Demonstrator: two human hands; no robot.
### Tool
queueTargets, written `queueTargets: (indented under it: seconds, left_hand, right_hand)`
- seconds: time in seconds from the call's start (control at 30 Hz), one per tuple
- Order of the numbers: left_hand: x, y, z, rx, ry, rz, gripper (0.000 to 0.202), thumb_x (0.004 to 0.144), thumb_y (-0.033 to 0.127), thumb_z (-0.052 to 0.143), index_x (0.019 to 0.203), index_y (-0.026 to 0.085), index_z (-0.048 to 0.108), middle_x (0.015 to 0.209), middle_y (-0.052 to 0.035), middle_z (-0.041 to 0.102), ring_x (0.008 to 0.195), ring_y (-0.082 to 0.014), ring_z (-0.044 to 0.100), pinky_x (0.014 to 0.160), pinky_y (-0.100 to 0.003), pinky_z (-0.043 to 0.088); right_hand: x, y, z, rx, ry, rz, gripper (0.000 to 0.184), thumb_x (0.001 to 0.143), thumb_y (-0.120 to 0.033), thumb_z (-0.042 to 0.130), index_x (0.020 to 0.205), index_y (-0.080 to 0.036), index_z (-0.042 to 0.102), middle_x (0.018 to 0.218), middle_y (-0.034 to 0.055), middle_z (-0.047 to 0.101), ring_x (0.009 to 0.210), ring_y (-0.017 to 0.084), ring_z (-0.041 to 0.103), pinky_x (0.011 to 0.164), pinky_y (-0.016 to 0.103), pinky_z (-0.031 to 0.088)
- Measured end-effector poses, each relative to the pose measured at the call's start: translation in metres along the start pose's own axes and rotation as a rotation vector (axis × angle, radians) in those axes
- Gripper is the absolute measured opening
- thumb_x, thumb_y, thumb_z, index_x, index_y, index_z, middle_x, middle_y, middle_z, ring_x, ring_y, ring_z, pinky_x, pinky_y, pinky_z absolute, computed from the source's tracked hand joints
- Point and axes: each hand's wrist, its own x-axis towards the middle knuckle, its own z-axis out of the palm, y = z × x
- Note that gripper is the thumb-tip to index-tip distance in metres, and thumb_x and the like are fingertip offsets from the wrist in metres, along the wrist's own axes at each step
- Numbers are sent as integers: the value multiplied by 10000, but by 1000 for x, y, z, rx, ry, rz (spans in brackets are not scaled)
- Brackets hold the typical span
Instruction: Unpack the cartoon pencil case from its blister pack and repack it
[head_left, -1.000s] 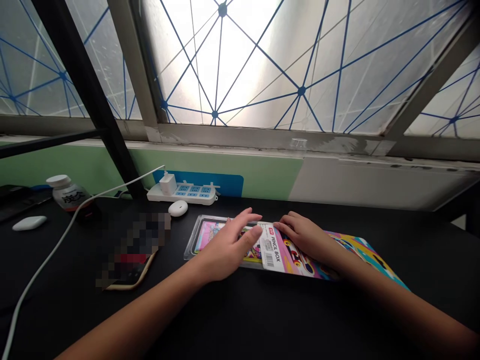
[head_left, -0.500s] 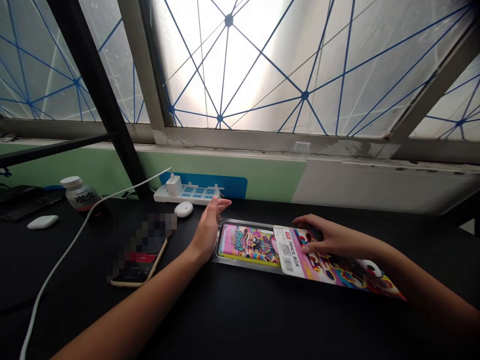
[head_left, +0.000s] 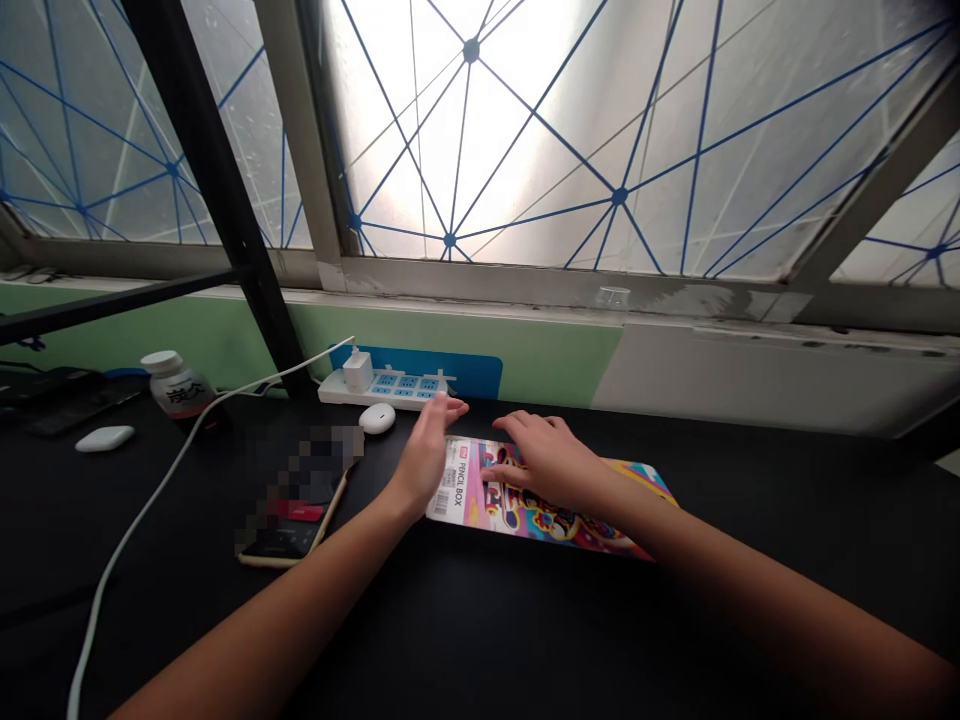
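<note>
A colourful printed pencil box (head_left: pixel 570 525) lies flat on the black desk, with a white "PENCIL BOX" label (head_left: pixel 459 483) at its left end. My right hand (head_left: pixel 544 460) rests palm down on top of the box, fingers spread over its printed face. My left hand (head_left: pixel 427 455) stands on its edge against the box's left end, fingers up and open, holding nothing. The transparent plastic tray seen earlier does not show; it may lie under the box, but I cannot tell.
A white computer mouse (head_left: pixel 377 418) and a power strip (head_left: pixel 386 390) with a plugged-in charger sit just beyond the left hand. To the left lie a phone (head_left: pixel 281 545), partly pixelated, a white cable (head_left: pixel 157 500), a bottle (head_left: pixel 176 385) and a white earbud case (head_left: pixel 105 438).
The box has moved left and now covers the spot where the transparent tray showed. My right hand has shifted left onto its middle, and my left hand stays upright beside its end.
</note>
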Motion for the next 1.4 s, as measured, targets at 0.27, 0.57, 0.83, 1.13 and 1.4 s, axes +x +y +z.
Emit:
queueTargets:
  seconds: [0.27,0.57,0.83,1.13,1.4]
  left_hand:
    - [-15,7,-2,712,-260,245,418,943,474,514,1260,212,591,1316,-128,616,1265,-349,488,1058,-531,390]
    - [-20,22,0,1008,11,761,381,895,480,667,1150,204,601,1049,-86,614,1041,-281,531,1087,-518,364]
    - [-41,31,12,1166,-274,838,116,976,241,517,979,203,627,1348,-135,590,1264,-339,527,1111,-569,334]
    - [-24,18,3,1065,-315,592,597,901,648,548,1280,186,542,1335,-155,598,1243,-357,522,1030,-511,393]
    - [-22,15,1,1048,-325,511,788,805,706,639,1393,203,489,1301,-160,589,1212,-357,512,1057,-550,366]
  right_hand:
    - [-76,86,-9,176,-21,237,554,883,-669,519,1227,-246,612,1255,113,674,1115,331,633,932,433,489]
    - [-98,73,-21,-41,439,142,432,781,-683,649,889,-269,585,1090,110,710,1015,370,634,844,478,505]
    - [-106,32,1,-351,307,-197,184,916,-197,471,895,-251,646,1130,115,711,946,312,667,831,476,538]
    - [-103,25,8,-231,178,-276,205,913,-440,612,948,-247,671,1064,123,662,933,307,620,773,465,557]
    - [-95,55,-4,11,152,18,414,927,-605,518,1088,-234,608,1285,150,625,1155,329,598,943,479,501]
